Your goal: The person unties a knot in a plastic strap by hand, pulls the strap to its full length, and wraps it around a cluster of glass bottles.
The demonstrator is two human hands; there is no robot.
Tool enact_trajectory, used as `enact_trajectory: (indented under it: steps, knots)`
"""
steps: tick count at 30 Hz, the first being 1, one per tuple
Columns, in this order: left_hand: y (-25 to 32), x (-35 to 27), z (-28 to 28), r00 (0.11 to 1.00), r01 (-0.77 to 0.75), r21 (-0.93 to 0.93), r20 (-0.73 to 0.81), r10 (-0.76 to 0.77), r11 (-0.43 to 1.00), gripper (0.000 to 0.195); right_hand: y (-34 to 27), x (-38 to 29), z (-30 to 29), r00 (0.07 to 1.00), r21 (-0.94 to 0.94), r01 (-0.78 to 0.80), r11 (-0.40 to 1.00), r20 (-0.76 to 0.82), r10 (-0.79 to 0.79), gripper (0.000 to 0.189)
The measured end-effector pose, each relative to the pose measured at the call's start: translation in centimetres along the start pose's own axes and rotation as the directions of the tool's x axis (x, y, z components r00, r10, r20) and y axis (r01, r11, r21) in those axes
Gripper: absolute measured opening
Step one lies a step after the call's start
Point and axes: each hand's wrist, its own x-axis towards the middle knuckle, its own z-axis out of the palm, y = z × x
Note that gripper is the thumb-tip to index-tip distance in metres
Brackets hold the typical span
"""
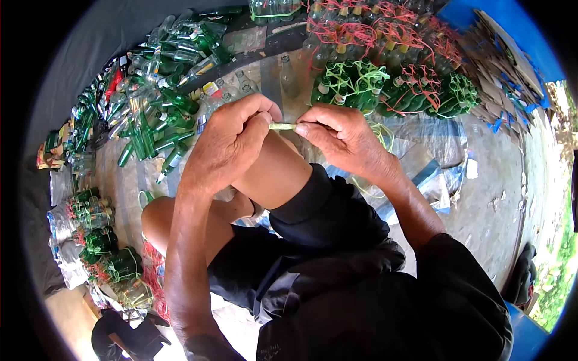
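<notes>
A short pale green strip (282, 127), perhaps folded plastic twine, is stretched between my two hands above my raised knee. My left hand (232, 140) pinches one end between thumb and bent fingers. At the other end, my right hand (345, 137) grips it the same way. Loose light green twine (383, 135) curls behind my right wrist. Just beyond my hands, a clear glass bottle (289, 76) stands upright on the floor sheet, and several more clear bottles (244, 82) are near my left knuckles, partly hidden by that hand.
Loose green and clear bottles (176, 99) lie heaped at the left. Bundles of green bottles (347, 85) tied with green twine stand ahead, before clear ones under red twine (347, 34). Flattened cardboard (501, 67) is stacked at the right. Red twine (156, 280) lies beside my left forearm.
</notes>
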Motion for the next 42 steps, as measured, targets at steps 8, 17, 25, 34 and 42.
enact_trajectory:
  steps: [8, 17, 25, 34, 42]
  knots:
    - [0.1, -0.4, -0.4, 1.0, 0.018, 0.031, 0.009, -0.019, 0.999, 0.013, 0.7, -0.4, -0.4, 0.996, 0.059, -0.095, 0.994, 0.002, 0.095, 0.009]
    - [-2.2, -0.4, -1.8, 0.992, -0.075, 0.183, -0.087, 0.092, 0.98, 0.009, 2.6, -1.2, -0.6, 0.997, 0.02, -0.075, 0.997, -0.022, 0.076, 0.01]
    - [-5.4, 0.1, -4.3, 0.973, -0.056, 0.177, -0.212, 0.094, 0.983, 0.009, 5.0, -1.1, -1.4, 0.988, 0.004, -0.155, 0.988, 0.005, 0.155, 0.011]
    - [-6.7, 1.2, -6.7, 0.933, 0.044, 0.313, -0.353, 0.073, 0.949, 0.011, 6.9, 0.4, -1.2, 0.975, 0.043, -0.224, 0.974, 0.016, 0.223, 0.018]
    - [-13.2, 4.0, -9.4, 0.847, 0.15, 0.36, -0.528, 0.069, 0.921, 0.012, 9.4, 3.7, 0.9, 0.96, -0.002, -0.278, 0.961, 0.018, 0.278, 0.015]
